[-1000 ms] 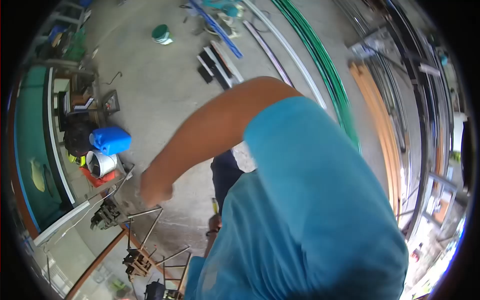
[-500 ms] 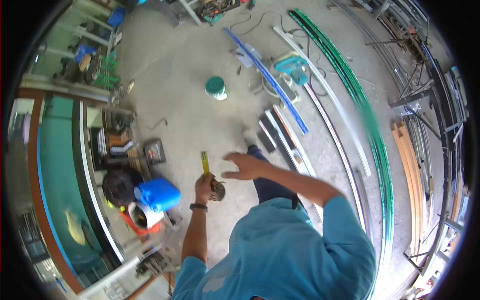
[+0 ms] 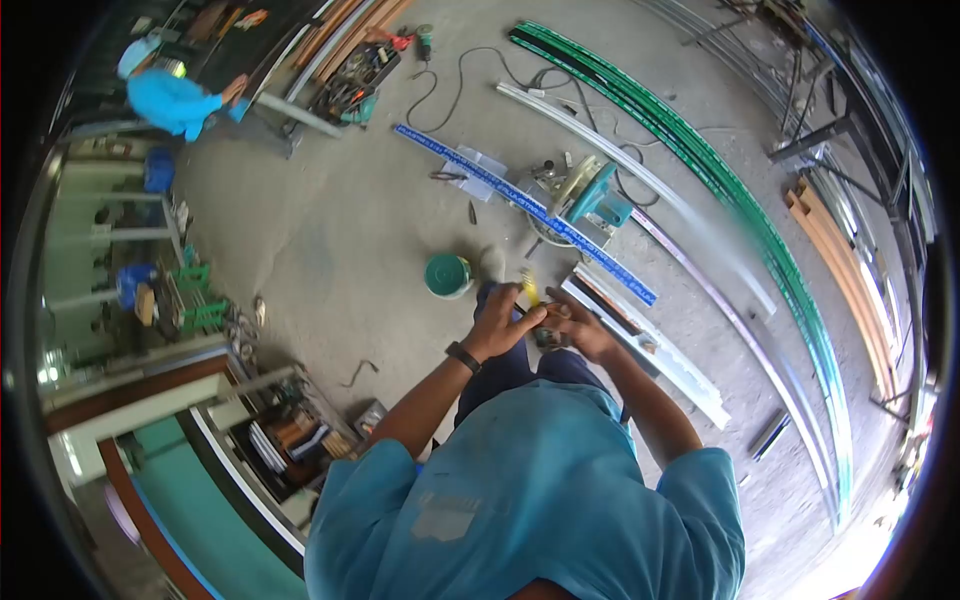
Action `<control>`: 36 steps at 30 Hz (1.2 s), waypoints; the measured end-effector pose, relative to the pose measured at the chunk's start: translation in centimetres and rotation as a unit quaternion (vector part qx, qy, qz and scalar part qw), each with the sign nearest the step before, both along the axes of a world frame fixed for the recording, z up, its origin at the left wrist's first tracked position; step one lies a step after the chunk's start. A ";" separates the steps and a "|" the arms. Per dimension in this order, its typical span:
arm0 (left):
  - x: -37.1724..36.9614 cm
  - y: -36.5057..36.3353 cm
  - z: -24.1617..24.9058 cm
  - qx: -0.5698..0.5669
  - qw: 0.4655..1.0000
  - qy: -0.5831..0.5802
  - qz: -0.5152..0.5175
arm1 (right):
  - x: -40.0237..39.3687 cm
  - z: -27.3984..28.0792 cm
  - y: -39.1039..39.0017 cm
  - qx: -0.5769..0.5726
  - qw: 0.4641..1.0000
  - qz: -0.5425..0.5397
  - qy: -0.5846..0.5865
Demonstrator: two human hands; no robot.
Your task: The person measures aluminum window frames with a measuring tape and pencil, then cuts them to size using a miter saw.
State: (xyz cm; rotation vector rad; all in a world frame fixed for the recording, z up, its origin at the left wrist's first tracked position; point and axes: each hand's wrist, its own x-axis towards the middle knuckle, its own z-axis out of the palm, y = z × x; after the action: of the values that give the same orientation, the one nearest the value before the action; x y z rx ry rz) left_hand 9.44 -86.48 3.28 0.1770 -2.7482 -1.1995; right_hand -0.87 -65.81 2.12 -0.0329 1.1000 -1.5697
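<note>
My left hand [image 3: 494,325] is closed around a tape measure, mostly hidden by the fingers, in front of my legs. A short piece of its yellow blade [image 3: 529,287] sticks out beyond the fingers. My right hand [image 3: 583,330] meets the left at the tape, its fingers bent against it; what they grip is too small to make out. Just ahead of the hands, a blue-wrapped bar [image 3: 480,172] lies aslant beside a teal cut-off saw [image 3: 602,200].
A green bucket [image 3: 447,275] stands left of my foot. Long green-wrapped profiles [image 3: 690,150] and white profiles [image 3: 640,172] run along the right. Short profiles [image 3: 655,350] lie beside my right arm. At the upper left is a person in blue [image 3: 172,100]. Cables [image 3: 460,90] cross the floor.
My right hand has come down to meet the left at the tape measure. Less yellow blade shows. The view has turned and shifted toward the saw, and another person now shows.
</note>
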 end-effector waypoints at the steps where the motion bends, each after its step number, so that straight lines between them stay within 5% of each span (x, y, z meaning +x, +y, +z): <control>1: -1.1 -3.0 -1.3 0.085 0.995 -0.050 -0.001 | -1.2 -1.1 -0.7 0.006 1.000 -0.015 -0.013; 4: -5.2 -12.6 -6.5 0.282 0.935 -0.214 0.010 | -2.5 -5.9 -2.3 0.063 0.994 -0.079 -0.035; 7: -7.5 -22.0 -15.5 0.213 0.923 -0.320 0.015 | -2.1 -9.0 -6.2 0.063 0.972 -0.192 -0.116; 15: -13.1 -36.8 -22.4 0.048 0.877 -0.479 -0.004 | -1.2 -11.6 -16.7 0.058 0.938 -0.260 -0.220; 18: -16.4 -38.7 -30.2 -0.095 0.879 -0.459 -0.086 | -1.7 -18.7 -18.7 0.028 0.941 -0.275 -0.197; 24: -22.6 -38.2 -48.2 -0.153 0.863 -0.449 -0.174 | -3.6 -33.0 -20.6 0.076 0.905 -0.368 -0.200; 28: -25.0 -39.0 -58.3 -0.151 0.847 -0.480 -0.170 | -7.0 -38.8 -19.7 0.164 0.946 -0.259 -0.103; 31: -25.5 -42.4 -66.7 -0.136 0.807 -0.512 -0.261 | -10.4 -42.7 -18.1 0.252 0.954 -0.134 0.088; 36: -24.3 -43.4 -74.7 -0.166 0.829 -0.513 -0.147 | -14.5 -46.1 -16.5 0.338 0.910 0.045 0.236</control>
State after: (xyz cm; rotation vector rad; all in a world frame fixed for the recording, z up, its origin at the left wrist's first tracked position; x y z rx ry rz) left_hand -14.86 -129.92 -71.44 0.4984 -4.0010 -0.7341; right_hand -15.40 -82.30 -43.96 0.0054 1.9519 -1.0454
